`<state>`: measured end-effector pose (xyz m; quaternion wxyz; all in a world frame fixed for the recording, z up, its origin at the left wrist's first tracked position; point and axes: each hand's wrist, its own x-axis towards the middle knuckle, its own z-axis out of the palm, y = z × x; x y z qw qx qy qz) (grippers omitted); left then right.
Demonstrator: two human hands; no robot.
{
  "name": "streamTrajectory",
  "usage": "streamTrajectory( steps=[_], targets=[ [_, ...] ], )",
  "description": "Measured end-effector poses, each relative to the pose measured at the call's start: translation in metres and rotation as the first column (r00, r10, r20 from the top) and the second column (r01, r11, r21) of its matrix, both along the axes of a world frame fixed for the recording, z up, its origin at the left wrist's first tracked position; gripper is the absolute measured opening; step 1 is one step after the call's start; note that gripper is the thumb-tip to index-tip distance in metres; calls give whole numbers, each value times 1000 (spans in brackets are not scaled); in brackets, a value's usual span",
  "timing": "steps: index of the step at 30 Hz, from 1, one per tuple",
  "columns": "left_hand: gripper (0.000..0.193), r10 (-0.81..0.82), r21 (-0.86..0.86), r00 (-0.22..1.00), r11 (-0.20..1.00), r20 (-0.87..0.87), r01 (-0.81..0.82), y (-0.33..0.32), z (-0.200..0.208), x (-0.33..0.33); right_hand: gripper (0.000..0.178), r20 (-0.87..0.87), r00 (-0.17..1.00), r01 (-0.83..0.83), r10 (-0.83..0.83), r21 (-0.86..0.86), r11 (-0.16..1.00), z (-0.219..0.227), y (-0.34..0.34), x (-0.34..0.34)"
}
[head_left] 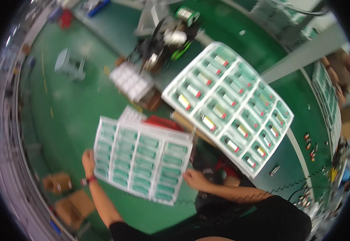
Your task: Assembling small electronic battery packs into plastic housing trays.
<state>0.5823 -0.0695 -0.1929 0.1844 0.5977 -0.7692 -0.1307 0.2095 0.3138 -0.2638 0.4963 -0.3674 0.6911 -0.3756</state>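
Between my two hands hangs a clear plastic blister tray (143, 160), its rows of pockets letting the green floor show through. My left hand (88, 162) is closed on the tray's left edge. On the opposite edge, my right hand (196, 179) grips it low down with bent fingers. Up and to the right, a second blister tray (228, 114) lies tilted across the workbench. Its pockets hold several small cylinders (208, 122), white or yellow with red ends. The held tray is apart from that one.
A grey post (303, 54) rises behind the filled tray. Stacked white trays (131, 82), a wire spool (187, 16) and a blurred tool stand farther back. Loose cylinders (308, 145) and a coiled cord (277, 188) lie right. Cardboard boxes (74, 207) and a stool (69, 65) occupy the floor.
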Motion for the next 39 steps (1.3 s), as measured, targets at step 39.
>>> streamTrajectory(
  steps=[39],
  targets=[
    [44,-101,-45,945,995,-311,92,371,287,-300,16,164,662,649,-731,-614,449,225,366,-231]
  ],
)
